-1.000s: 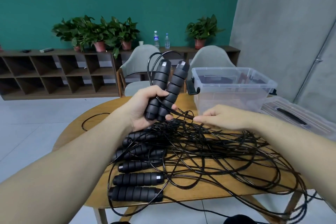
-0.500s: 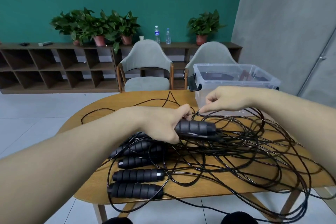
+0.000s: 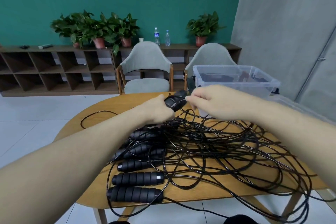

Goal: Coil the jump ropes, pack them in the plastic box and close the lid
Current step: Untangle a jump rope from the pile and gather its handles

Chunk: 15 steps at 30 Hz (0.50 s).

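Observation:
My left hand [image 3: 157, 110] grips a pair of black ribbed jump rope handles [image 3: 176, 101], held above the table and pointing toward the box. My right hand [image 3: 209, 102] pinches the thin black cord right at the handles' tips. A big tangle of black cords [image 3: 218, 149] spreads over the round wooden table [image 3: 94, 122]. Several more black handles [image 3: 136, 179] lie in a row at the near left. The clear plastic box [image 3: 236, 80] stands open at the far right of the table, with dark items inside.
The box's clear lid [image 3: 298, 107] lies to the right of the box. Two grey chairs [image 3: 145, 71] stand behind the table. A low shelf with potted plants and two bottles lines the green wall. Cords hang over the table's near right edge.
The handles in my left hand went from upright to lying sideways, then moved up and toward the box. My right hand rose and came in to the handle tips with the cord.

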### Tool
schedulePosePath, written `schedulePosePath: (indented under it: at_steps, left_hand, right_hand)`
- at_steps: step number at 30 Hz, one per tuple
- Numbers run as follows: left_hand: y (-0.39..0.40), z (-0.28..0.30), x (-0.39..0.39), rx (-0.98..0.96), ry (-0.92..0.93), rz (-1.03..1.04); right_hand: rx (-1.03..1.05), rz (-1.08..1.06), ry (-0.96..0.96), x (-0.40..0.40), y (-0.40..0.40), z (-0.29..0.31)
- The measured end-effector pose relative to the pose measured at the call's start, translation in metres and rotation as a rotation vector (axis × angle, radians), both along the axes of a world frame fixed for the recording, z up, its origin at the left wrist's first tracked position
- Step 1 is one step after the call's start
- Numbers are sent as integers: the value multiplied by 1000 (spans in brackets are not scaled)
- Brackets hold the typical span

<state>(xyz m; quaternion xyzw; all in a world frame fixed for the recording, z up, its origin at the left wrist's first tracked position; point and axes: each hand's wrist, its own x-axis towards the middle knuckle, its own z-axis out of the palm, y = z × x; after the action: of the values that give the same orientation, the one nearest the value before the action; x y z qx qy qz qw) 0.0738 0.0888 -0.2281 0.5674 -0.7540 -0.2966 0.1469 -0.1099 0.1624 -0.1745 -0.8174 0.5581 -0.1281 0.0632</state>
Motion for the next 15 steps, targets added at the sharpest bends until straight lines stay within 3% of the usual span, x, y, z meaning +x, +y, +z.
schedulePosePath:
  at_steps: [3, 7, 11, 15]
  left_hand:
    - [-4, -4, 11, 207, 391, 24]
    - [-3, -8, 15, 483, 753, 17]
    - [7, -1, 20, 637, 976, -169]
    - [16, 3, 22, 723, 1020, -373]
  right_hand:
    - [25, 16, -93, -3, 8, -27]
    - [77, 57, -352, -10, 7, -57]
    - [77, 89, -436, -14, 5, -78]
    - [203, 112, -476, -18, 1, -84]
